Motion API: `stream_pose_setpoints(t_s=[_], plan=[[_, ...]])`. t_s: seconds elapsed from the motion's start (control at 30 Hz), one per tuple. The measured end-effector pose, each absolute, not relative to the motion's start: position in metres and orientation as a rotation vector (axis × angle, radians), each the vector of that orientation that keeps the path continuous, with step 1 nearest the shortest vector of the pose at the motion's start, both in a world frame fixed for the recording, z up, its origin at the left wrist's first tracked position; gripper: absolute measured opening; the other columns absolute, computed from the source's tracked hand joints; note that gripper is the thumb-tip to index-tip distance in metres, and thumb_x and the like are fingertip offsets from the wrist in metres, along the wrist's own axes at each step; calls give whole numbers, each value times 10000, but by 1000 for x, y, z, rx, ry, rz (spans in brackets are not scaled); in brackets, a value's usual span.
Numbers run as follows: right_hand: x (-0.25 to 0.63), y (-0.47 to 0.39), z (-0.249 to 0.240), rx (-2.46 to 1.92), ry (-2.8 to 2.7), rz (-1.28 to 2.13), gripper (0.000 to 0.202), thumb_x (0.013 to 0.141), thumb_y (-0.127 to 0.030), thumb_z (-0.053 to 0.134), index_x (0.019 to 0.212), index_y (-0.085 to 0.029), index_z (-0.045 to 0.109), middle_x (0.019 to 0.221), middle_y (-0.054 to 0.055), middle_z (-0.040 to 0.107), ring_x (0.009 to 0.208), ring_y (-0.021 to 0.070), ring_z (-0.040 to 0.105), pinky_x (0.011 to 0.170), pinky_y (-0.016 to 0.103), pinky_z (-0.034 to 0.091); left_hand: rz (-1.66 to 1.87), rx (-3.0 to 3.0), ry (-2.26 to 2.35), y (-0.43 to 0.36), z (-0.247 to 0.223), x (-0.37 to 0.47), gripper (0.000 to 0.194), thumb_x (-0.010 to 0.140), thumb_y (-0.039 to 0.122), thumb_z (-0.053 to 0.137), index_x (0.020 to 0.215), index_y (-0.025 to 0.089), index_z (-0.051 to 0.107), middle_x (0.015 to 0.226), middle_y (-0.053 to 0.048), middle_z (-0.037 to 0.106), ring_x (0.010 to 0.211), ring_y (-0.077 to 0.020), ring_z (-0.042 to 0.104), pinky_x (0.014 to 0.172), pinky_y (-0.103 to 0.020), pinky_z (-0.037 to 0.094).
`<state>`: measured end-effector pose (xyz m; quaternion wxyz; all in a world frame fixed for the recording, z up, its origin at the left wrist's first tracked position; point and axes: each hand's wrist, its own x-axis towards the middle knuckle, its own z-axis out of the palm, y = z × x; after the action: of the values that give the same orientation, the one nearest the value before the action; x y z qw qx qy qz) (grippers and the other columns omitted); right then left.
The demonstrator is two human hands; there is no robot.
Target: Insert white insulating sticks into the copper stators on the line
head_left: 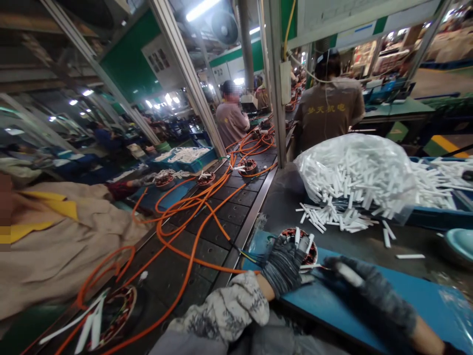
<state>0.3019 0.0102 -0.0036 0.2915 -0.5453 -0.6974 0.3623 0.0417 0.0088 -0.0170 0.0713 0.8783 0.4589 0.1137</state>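
Observation:
A ring-shaped motor stator [312, 252] with copper windings and white sleeves sits on a blue board [399, 296]. My left hand [283, 266], in a dark grey striped glove, lies over the near left side of the stator, its fingers curled onto it. Close to the right rim is my right hand [369, 283], also gloved, its fingers drawn together and partly blurred. A white sleeve [310, 266] and a thin wire reach from the stator toward those fingertips; what they pinch is too small to make out. An orange cable [225, 269] runs up to the stator's left side.
Behind the board, a clear plastic bag [358, 172] of white sleeves leans on a blue bin, with loose sleeves [332, 217] spilled before it. A pale bowl [460, 244] stands right. Leftward, a conveyor [218, 236] carries orange cables and more stators [248, 167]. Co-workers [328, 108] are nearby.

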Motion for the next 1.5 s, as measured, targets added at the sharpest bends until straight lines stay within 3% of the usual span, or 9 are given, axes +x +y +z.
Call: stream_pose_setpoints(t_s=[0.1,0.17,0.4,0.63,0.8,0.87,1.03,1.23,1.5], plan=[[356,38,-1,-1755,-1792,518,540,879,-686,543,1138,-283,793,1203,155,765,1077,378,728,921,485,572,388,2598,1405,12,-24,40,1082,847,752,549,1673,208,110,1520,-164,545,1400,-423,510,1266,-594,279],[384,53,-7,-1993,-1860,237,574,849,-639,578,1218,-245,772,1335,208,690,1097,451,700,946,598,521,386,2585,1399,11,-25,39,1091,836,739,578,1672,202,125,1511,-169,553,1407,-430,500,1267,-597,284],[397,62,-38,-2107,-2014,56,569,908,-541,443,1209,-191,774,1189,215,752,994,450,705,865,630,524,422,2617,1385,12,-22,41,1079,834,706,621,1670,216,146,1574,-146,486,1463,-413,437,1281,-574,288],[389,55,-19,-2113,-1913,186,587,876,-613,478,1092,-174,803,1055,238,768,938,434,717,833,571,549,612,2581,1323,2,-13,33,1104,780,775,624,1648,212,239,1563,-149,500,1455,-425,444,1271,-636,281],[363,28,3,-1932,-1697,443,512,807,-695,600,1052,-290,794,1101,168,781,1005,403,737,841,512,596,946,2385,1333,-7,-15,20,477,904,536,498,1305,343,670,1196,-60,757,1203,-332,677,1194,-547,462],[346,13,5,-1692,-1688,625,467,792,-678,613,1034,-324,797,1101,92,797,1042,371,742,912,492,605,911,2384,1273,-5,-17,18,376,896,459,499,1177,368,733,1087,-45,782,1142,-320,703,1138,-526,523],[303,-14,-2,-1472,-1603,914,387,802,-621,651,929,-295,819,916,48,825,840,299,784,788,377,657,851,2463,1197,-1,-18,16,362,898,429,504,1187,389,718,1097,-20,785,1085,-290,724,1072,-478,580],[271,-22,1,-1376,-1634,923,309,835,-525,669,974,-290,815,979,42,822,886,267,784,863,339,642,888,2460,1209,-3,-20,17,296,949,357,491,1129,295,718,1102,-46,777,1120,-266,706,1148,-503,492],[287,-20,16,-1466,-1506,989,400,818,-581,671,988,-245,806,961,75,820,870,286,777,777,359,642,1112,2484,1129,-1,-14,19,253,980,322,508,1056,251,739,1056,-60,783,1049,-238,726,1226,-539,364]])
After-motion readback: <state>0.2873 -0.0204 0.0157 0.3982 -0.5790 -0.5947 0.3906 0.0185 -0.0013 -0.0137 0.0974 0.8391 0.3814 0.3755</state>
